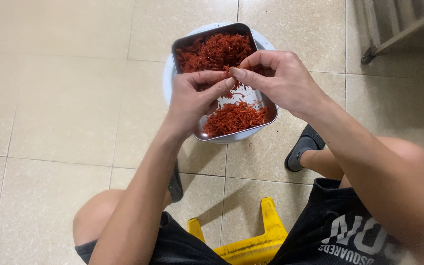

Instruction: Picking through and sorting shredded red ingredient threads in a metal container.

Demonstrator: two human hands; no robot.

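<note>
Both hands, left (192, 100) and right (280, 81), pinch one thin red-orange shred (227, 72) over a steel tray (199, 133) of shreds.

Yellow stool (251, 245) below, dark slippers (303, 147) on beige tile floor (50, 98), metal rack leg (369, 55) top right.

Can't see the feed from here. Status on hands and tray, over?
Left hand and right hand pinch one small red piece together. Metal tray below, red shreds in two heaps. Nothing blocking.
</note>
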